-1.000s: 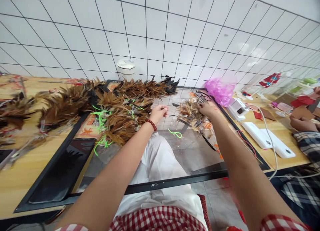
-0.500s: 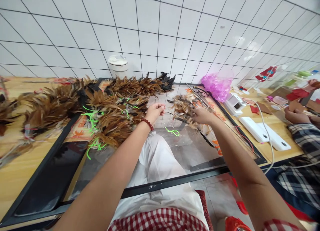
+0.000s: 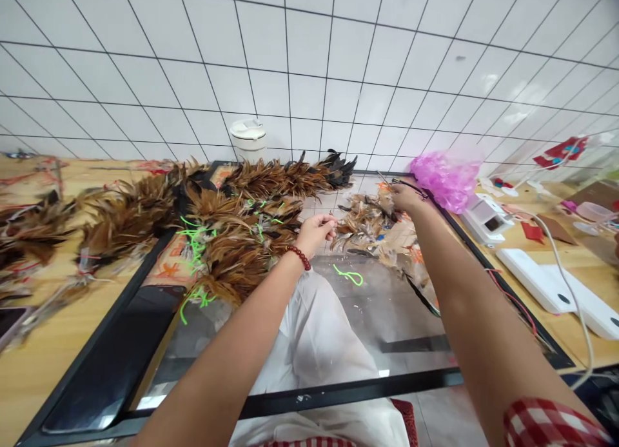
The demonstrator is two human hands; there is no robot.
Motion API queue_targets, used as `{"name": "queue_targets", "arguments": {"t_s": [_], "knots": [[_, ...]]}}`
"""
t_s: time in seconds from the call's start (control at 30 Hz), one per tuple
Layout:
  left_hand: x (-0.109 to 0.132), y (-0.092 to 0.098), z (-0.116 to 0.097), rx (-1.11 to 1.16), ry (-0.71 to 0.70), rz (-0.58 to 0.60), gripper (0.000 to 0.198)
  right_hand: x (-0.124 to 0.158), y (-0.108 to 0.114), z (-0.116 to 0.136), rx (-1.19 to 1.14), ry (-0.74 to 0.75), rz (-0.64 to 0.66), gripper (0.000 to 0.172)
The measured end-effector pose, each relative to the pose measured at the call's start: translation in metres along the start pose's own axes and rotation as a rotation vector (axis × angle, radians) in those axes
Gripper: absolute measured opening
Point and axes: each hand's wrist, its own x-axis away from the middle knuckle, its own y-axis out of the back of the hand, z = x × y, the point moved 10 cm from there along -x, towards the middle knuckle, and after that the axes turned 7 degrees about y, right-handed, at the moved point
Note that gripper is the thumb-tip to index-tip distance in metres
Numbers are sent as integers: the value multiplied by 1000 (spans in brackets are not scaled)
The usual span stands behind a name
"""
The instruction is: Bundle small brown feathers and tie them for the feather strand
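Note:
My left hand (image 3: 316,233) is closed in a pinch over the glass tabletop, a red bead bracelet (image 3: 300,258) on its wrist. Whatever sits between its fingertips is too small to make out. My right hand (image 3: 406,197) reaches to the far right of the glass, beside dark-framed eyeglasses (image 3: 420,190); its fingers are mostly hidden. Between and below the hands lies a loose pile of brown and pale feathers (image 3: 362,218). Left of my left hand are bundles of brown feathers (image 3: 227,253) tied with bright green string (image 3: 196,240). A loop of green string (image 3: 349,276) rests on the glass.
A dark phone-like slab (image 3: 116,357) lies at the left by the black frame (image 3: 353,390). At the back are a feather garland (image 3: 280,179), a white lidded cup (image 3: 248,140) and a pink plastic bag (image 3: 447,179). White power banks (image 3: 532,279) and a cable (image 3: 573,273) are at right.
My right hand has moved from the loose feather pile to the back, beside the eyeglasses. My left hand stays pinched near the same spot. The view has shifted left.

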Motion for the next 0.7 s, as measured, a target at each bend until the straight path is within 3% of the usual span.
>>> {"name": "queue_targets", "arguments": {"t_s": [0.17,0.23,0.3,0.37,0.43,0.6,0.7], "knots": [[-1,1,0,50,16,8,7,-6,-26,14,-80,-10,105,36],[-1,1,0,70,14,17,6,-3,-15,19,-206,41,94,41],[-2,0,-1,74,7,23,6,3,13,10,-246,40,-11,44],[-2,0,-1,64,2,21,7,16,43,-14,-57,-63,-104,39],[-1,0,-3,53,-8,19,6,32,59,-35,152,-170,-91,30],[2,1,-5,52,-39,20,3,67,43,-55,349,-238,45,23],[0,6,-3,15,-52,-41,4,77,36,-58,405,-297,1,26]]}}
